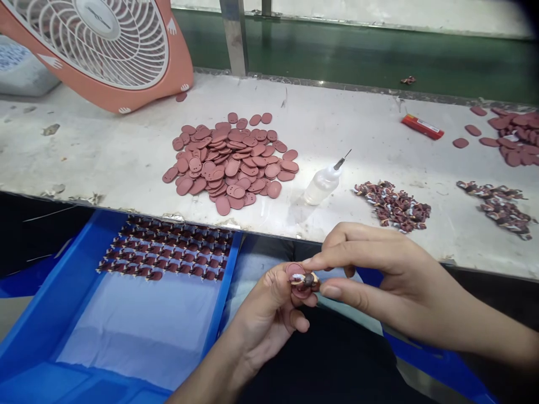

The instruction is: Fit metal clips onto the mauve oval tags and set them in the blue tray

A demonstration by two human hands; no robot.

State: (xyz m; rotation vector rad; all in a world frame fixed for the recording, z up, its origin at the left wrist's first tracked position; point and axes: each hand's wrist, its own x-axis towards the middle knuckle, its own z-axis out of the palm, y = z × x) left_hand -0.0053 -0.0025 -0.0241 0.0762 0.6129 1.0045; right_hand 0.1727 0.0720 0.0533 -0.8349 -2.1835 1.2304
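My left hand (269,314) is closed round a reddish-brown oval disc (296,271), held below the table's front edge. My right hand (370,264) pinches a small brown and white piece (306,279) against that disc with thumb and forefinger. A heap of the same oval discs (229,163) lies on the white table (105,151). A small clear squeeze bottle with a needle tip (323,183) lies on its side beside the heap. A pile of small brown pieces (393,205) sits to the right of the bottle.
A blue tray (50,303) at lower left holds rows of finished pieces (166,253) on a pale sheet. A pink fan (105,45) stands at the back left. A red lighter (421,126), more discs (514,134) and another pile of small pieces (501,206) lie at the right.
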